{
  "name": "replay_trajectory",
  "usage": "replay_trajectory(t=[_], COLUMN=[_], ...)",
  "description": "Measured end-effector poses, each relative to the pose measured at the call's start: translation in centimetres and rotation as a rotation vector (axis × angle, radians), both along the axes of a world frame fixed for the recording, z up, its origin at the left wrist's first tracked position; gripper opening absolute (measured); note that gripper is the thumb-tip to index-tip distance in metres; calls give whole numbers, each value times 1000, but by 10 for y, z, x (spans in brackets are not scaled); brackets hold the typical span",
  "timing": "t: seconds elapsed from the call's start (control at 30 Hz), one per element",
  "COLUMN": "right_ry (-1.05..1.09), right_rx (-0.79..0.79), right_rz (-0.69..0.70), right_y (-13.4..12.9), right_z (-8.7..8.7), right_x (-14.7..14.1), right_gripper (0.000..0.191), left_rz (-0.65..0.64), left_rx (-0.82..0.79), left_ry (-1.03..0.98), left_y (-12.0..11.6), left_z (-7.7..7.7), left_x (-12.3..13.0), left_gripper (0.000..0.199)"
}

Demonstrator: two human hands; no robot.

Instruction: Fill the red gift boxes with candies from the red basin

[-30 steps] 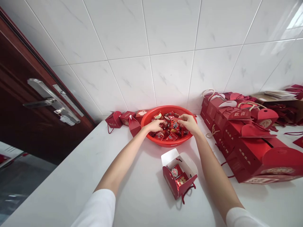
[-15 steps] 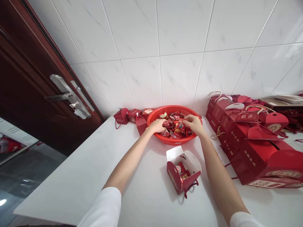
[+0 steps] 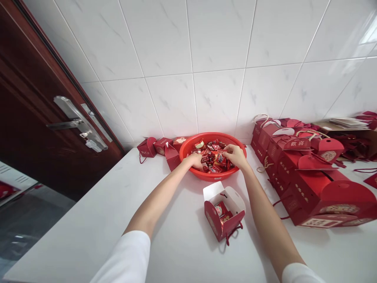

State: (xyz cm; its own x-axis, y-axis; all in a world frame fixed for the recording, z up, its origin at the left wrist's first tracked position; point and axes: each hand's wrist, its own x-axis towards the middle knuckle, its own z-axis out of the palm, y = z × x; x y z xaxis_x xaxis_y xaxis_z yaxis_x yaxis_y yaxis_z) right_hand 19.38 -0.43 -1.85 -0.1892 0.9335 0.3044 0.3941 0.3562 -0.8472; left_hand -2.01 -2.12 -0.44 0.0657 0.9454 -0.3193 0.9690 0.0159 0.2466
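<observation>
Both hands reach into a red plastic basket [image 3: 212, 137] filled with wrapped candies [image 3: 213, 157]. My left hand [image 3: 194, 160] is at the basket's left side, its fingers curled down among the candies, and what they hold, if anything, is hidden. At the right side, my right hand [image 3: 235, 155] has its fingers pressed together on a candy wrapper too small to make out. In front of the basket stands an open red box [image 3: 224, 222] with white inner flaps and a dark red cord; some wrapped candies [image 3: 224, 212] lie inside it.
Many closed red gift boxes [image 3: 303, 177] stand in rows on the right of the white table [image 3: 118, 220]. Smaller red boxes [image 3: 147, 147] line the tiled wall behind, left of the basket. A cardboard box [image 3: 347, 127] sits far right. A dark red door [image 3: 38, 106] is at the left.
The whole view has shifted slightly, so basket and boxes appear further left. My left hand's fingers sit deeper among the candies. My right hand remains over the basket's right side.
</observation>
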Motion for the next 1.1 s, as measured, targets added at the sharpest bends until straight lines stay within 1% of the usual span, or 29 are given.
replay_trajectory(t=[0.17,0.27,0.33,0.4,0.5,0.6,0.7,0.77,0.87,1.1], right_ry=[44,117,163,186,197,202,195,188,186,200], right_rx=[18,-20,-36,-37,-40,-52,-52,-47,-44,-49], right_rz=[9,23,26,30,32,27,27,28,38,39], right_y=[3,5,6,6,5,4,4,5,6,4], right_z=[-5,-7,-7,-7,-5,-3,-3,-4,-5,-4], right_x=[1,1,1,1,1,1,1,1,1,1], right_gripper=[9,13,14,14,13,12,12,13,15,15], left_rz=[30,77,121,161,228,305,342,345,325,241], left_rx=[52,139,208,246,240,214,191,186,220,245], left_ry=[-232,-409,-533,-661,-825,-941,-1023,-1074,-1136,-1089], left_y=[4,7,9,10,10,8,5,4,3,5], left_z=[-8,-10,-10,-9,-6,-3,0,0,-2,-8], left_x=[-3,-7,-9,-11,-13,-15,-15,-14,-14,-16], left_gripper=[31,17,14,17,24,30,40,44,48,65])
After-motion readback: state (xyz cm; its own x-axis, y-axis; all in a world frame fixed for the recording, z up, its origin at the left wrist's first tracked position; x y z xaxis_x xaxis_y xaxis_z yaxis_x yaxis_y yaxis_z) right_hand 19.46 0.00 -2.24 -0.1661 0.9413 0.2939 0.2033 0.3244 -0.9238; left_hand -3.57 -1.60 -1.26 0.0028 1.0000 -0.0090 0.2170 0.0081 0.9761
